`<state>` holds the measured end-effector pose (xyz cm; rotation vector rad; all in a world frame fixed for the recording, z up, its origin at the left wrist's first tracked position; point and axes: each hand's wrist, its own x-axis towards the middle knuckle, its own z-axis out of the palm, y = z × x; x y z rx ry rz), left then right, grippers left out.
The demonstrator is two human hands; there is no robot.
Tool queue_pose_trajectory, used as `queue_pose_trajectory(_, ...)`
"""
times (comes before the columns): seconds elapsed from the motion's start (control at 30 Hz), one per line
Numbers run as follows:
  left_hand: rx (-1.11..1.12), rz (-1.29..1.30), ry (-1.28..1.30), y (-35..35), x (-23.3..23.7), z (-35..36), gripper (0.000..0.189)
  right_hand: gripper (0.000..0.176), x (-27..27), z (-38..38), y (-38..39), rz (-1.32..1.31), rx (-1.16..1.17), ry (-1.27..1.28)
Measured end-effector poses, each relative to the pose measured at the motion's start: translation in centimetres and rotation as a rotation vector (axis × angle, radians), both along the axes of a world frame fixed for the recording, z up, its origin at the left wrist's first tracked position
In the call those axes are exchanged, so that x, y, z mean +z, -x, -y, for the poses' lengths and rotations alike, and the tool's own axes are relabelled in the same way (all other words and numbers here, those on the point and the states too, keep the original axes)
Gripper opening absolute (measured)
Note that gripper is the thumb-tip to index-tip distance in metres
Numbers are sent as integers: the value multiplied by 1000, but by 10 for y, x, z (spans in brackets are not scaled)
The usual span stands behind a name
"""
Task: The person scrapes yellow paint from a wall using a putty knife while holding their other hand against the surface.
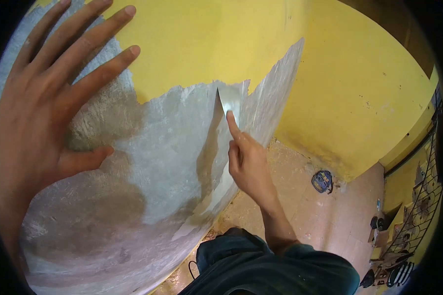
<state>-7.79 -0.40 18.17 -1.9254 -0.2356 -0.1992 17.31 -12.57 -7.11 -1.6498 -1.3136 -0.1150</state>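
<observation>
Just below the yellow paint point(202, 44), the scraper point(231, 100) is gripped in the right hand point(251, 161); scraping, apparently, is being done. At the paint's left, the left hand point(43, 101) is splayed, nothing grasped. A push under the paint's ragged edge seems called for.

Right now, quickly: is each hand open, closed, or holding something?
Left hand: open, spread wide by the wall.
Right hand: closed, holding a scraper.
</observation>
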Motion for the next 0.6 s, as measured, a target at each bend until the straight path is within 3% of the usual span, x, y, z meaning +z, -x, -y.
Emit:
queue_pose_trajectory(0.17, 89, 23, 50, -5, -2, 15, 107, 73, 6, -9, -9, 26, -29, -42)
queue_pose_trajectory(0.33, 164, 59, 123, -9, -2, 27, 124, 72, 12, 0, -4, -2, -15, 49)
queue_pose_trajectory(0.6, 108, 6, 52, -1, -2, 12, 109, 72, 17, 6, -10, -29, -6, 90)
